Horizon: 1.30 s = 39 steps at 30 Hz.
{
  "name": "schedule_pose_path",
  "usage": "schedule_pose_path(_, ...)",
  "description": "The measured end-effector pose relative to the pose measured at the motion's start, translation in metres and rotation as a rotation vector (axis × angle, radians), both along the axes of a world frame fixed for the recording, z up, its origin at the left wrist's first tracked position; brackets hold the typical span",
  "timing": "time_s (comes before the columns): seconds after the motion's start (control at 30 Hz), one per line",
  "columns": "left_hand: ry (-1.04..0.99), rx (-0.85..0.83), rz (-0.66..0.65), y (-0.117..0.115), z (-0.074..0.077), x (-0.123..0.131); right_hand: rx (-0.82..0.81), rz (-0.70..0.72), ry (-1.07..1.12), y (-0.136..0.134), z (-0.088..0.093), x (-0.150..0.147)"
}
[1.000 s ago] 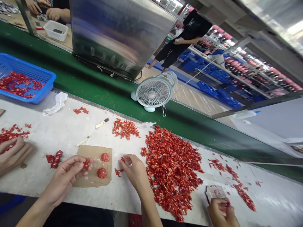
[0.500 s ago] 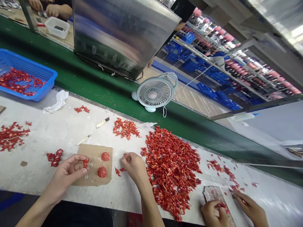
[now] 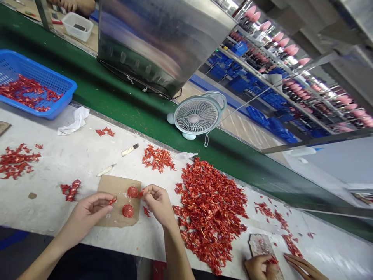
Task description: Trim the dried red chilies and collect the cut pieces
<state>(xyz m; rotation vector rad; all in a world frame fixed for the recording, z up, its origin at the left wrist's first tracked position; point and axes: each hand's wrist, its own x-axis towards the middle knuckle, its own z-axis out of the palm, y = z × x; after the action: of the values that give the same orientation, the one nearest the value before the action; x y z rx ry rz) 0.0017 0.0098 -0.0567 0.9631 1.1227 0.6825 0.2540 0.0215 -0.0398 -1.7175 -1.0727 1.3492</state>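
Note:
My left hand (image 3: 92, 210) pinches a small red piece (image 3: 112, 200) over the left part of a brown cardboard sheet (image 3: 116, 186). Two round red containers (image 3: 128, 210) stand on that sheet, one behind the other; what they hold I cannot make out. At the sheet's right edge, my right hand (image 3: 156, 204) grips another small red piece (image 3: 142, 193) between thumb and fingers, close beside the rear container. A few loose red pieces (image 3: 146, 211) lie just below its fingertips. To the left of my left hand is a short row of joined red pieces (image 3: 72, 190).
A large heap of red pieces (image 3: 212, 210) spreads right of my right arm. Behind lie a smaller pile (image 3: 159, 158), two knife-like tools (image 3: 129, 149) and a fan (image 3: 196, 115). A blue basket (image 3: 62, 105) stands far left. A co-worker's hands (image 3: 259, 266) work at lower right.
My right hand has lifted a red piece from the table and brought it left to the rear container. My left hand has shifted slightly right with its piece. The view has tilted slightly.

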Motion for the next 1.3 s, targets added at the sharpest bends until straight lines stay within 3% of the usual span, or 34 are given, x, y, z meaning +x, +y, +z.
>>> schedule_pose_path(0.23, 0.115, 0.074, -0.039, -0.005, -0.008, 0.003, 0.020, 0.021, -0.003, 0.005, 0.000, -0.003)
schedule_pose_path(0.5, 0.151, 0.128, -0.029, -0.007, -0.016, 0.004, 0.054, -0.003, -0.014, -0.008, -0.004, -0.010)
schedule_pose_path(0.77, 0.173, 0.159, -0.035, -0.008, -0.015, 0.005, 0.053, -0.108, 0.014, -0.009, -0.009, -0.011)
schedule_pose_path(1.3, 0.167, 0.145, -0.032, -0.007, -0.013, 0.006, 0.113, -0.321, 0.012, -0.021, -0.021, -0.044)
